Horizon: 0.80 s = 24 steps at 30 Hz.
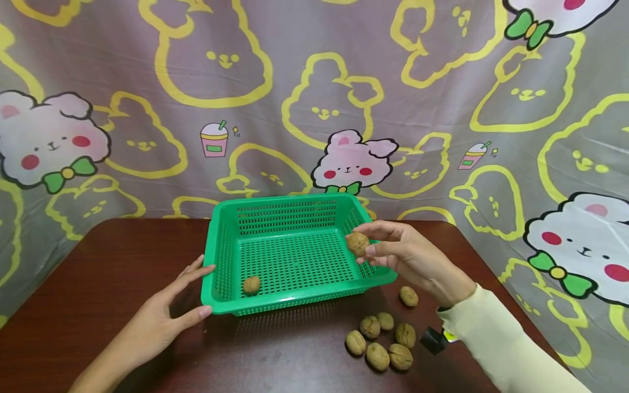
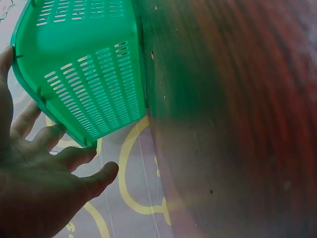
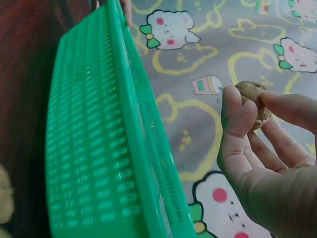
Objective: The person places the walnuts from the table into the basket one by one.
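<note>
In the head view, my right hand [image 1: 413, 256] pinches a walnut [image 1: 357, 244] between thumb and fingertips, above the right end of a green plastic basket [image 1: 300, 297]. The right wrist view shows the same walnut [image 3: 253, 101] held up beside the basket's rim. My left hand [image 1: 162, 311] lies at the basket's left end, its fairly straight fingers touching the rim. From the left wrist, the fingertips meet the rim's outer edge and the thumb [image 2: 101, 181] stands apart from it. One walnut [image 1: 251, 285] sits inside, near the front left corner.
Several walnuts [image 1: 378, 356] lie grouped on the dark wooden table [image 1: 245, 355], right of the basket's front. A single walnut [image 1: 408, 296] is nearer the basket. A small black object [image 1: 433, 340] shows by the right sleeve. Behind the table hangs a patterned cloth [image 1: 295, 33].
</note>
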### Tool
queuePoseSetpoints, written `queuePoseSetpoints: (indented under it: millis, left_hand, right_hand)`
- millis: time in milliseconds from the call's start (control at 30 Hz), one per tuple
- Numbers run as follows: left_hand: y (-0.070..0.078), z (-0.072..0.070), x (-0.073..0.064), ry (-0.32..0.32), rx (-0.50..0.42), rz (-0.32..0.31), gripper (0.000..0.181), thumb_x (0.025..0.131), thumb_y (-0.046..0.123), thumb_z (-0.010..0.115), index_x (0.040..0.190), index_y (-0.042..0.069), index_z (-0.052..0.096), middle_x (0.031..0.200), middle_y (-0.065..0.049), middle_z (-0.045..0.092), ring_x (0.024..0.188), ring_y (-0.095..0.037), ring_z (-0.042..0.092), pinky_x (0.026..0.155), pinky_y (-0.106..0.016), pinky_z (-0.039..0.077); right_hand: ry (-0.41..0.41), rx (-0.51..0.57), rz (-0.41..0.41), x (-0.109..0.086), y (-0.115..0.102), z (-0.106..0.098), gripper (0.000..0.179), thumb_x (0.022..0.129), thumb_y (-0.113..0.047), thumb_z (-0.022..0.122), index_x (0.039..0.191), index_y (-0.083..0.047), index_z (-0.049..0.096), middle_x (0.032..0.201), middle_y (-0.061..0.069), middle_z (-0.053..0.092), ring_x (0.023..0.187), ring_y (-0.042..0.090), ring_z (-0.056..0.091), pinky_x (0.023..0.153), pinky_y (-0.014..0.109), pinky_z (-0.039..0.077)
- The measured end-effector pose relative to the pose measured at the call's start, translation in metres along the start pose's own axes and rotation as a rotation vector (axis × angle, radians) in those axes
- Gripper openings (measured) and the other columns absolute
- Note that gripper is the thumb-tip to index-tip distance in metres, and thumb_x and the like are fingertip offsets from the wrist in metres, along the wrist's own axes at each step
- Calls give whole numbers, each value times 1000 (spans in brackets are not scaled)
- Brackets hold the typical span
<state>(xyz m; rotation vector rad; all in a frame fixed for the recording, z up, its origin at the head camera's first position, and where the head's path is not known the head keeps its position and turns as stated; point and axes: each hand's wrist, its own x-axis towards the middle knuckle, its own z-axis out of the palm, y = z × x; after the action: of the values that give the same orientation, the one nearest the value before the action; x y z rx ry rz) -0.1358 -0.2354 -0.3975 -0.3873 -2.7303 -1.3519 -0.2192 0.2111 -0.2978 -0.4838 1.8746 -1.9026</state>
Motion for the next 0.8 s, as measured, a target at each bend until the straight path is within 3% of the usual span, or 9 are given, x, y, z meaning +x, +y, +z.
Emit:
queuePoseSetpoints:
  millis: [467, 800]
  left_hand:
    - [1, -1, 1, -2, 0, -9, 71, 95, 34, 78, 157, 40, 44, 175, -3, 22, 158, -51, 19, 103, -86, 28]
    - [0, -1, 0, 0, -15, 4, 71, 95, 32, 79, 157, 39, 44, 175, 1, 22, 158, -51, 18, 105, -87, 25]
  right_hand:
    - [-45, 20, 37, 85, -11, 44, 40, 102, 0, 58, 142, 3, 57, 110, 6, 73, 89, 19, 77, 80, 27, 60]
    - [-40, 136, 129, 134, -7, 57, 39, 104, 0, 58, 143, -1, 57, 105, 7, 75, 83, 17, 77, 71, 24, 57]
